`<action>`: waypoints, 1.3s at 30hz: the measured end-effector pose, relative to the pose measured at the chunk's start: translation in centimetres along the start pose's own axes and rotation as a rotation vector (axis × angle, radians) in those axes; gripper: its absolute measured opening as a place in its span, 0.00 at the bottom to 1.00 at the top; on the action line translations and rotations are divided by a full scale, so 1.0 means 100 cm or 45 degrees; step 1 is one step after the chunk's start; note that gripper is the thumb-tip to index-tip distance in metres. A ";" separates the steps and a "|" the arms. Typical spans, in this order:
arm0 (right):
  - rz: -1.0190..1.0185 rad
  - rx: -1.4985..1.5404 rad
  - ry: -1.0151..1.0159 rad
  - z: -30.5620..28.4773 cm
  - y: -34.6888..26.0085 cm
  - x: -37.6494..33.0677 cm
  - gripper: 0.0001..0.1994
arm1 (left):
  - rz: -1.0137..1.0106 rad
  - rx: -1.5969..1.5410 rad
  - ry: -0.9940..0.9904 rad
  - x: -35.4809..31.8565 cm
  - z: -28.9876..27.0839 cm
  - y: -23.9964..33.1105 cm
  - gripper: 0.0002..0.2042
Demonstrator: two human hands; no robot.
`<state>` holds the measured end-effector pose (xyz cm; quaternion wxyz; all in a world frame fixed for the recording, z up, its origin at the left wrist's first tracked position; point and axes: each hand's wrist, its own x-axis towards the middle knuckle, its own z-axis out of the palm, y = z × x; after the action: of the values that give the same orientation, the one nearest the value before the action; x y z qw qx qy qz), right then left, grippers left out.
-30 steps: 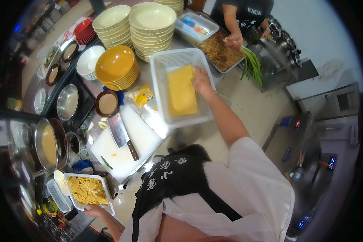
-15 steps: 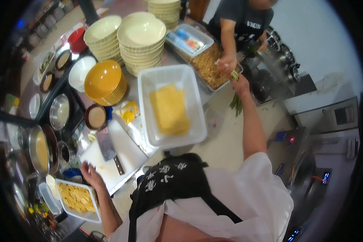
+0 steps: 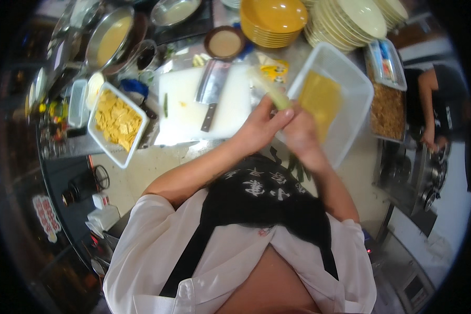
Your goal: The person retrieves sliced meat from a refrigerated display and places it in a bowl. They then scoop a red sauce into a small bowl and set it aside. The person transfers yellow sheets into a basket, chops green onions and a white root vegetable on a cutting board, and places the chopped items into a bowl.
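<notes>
Across the far side, nested orange-yellow bowls (image 3: 270, 36) beside stacked cream bowls (image 3: 327, 35), a brown bowl (image 3: 208, 43) just left, a steel basin (image 3: 96, 46) of yellow contents (image 3: 115, 37) farther left, and nearer, a white tub (image 3: 107, 152) of yellow pieces (image 3: 118, 119).

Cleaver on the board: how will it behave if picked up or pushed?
The cleaver likely feels blade-heavy, its broad metal blade dwarfing the handle. Lying flat, it should resist rolling but may slide, since the board looks smooth.
</notes>
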<state>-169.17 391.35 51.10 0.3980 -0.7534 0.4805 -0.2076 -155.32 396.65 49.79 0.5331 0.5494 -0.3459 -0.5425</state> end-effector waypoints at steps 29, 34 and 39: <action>0.534 0.371 -0.562 0.291 0.033 0.011 0.25 | -0.669 0.992 0.264 -0.106 -0.357 -0.141 0.24; 0.279 -0.064 -0.301 0.310 0.045 0.018 0.29 | -0.508 1.075 0.249 -0.092 -0.356 -0.146 0.22; 0.406 -0.168 0.502 0.225 0.076 0.004 0.23 | -0.338 1.146 0.009 -0.051 -0.329 -0.133 0.23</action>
<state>-157.65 398.35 31.57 0.2745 -0.6373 0.6741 -0.2532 -127.06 410.99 32.96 0.1690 0.7674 -0.4715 -0.4002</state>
